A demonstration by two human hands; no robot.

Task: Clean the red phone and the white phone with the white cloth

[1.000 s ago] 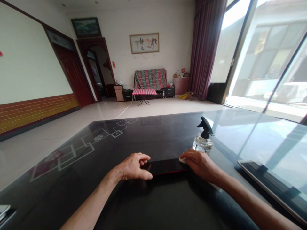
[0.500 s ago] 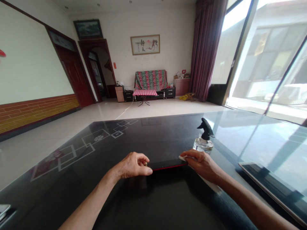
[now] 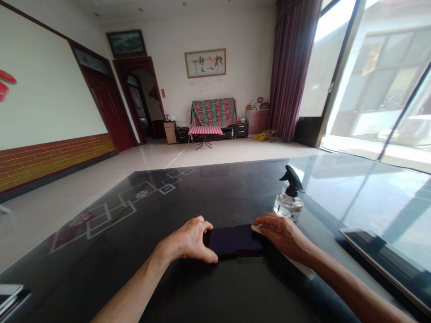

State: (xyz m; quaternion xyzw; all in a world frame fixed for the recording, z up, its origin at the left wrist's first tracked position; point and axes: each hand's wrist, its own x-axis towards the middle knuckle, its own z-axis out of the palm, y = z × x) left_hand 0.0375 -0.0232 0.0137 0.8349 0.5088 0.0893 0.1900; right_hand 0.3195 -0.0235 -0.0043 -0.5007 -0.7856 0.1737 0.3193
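A dark smartphone (image 3: 234, 240) lies level just above or on the glossy black tabletop (image 3: 208, 193); I cannot tell whether it touches. My left hand (image 3: 188, 240) grips its left end, thumb on the near edge and fingers at the far edge. At the phone's far right corner, my right hand (image 3: 283, 234) pinches a white cloth (image 3: 257, 229). Part of that cloth trails under the right wrist. Just beyond the right hand stands a clear spray bottle (image 3: 288, 204) with a black trigger head, its base partly hidden by the hand.
On the right side of the table rests a tablet-like device (image 3: 387, 264) with a pale edge. Another device with a white edge (image 3: 11, 291) sits at the far left. Across the tiled floor is a small table with a checked cloth (image 3: 205, 130).
The phone has tilted from nearly edge-on, with a red edge showing, so that its dark face now shows. My left thumb has moved down and away from the fingers.
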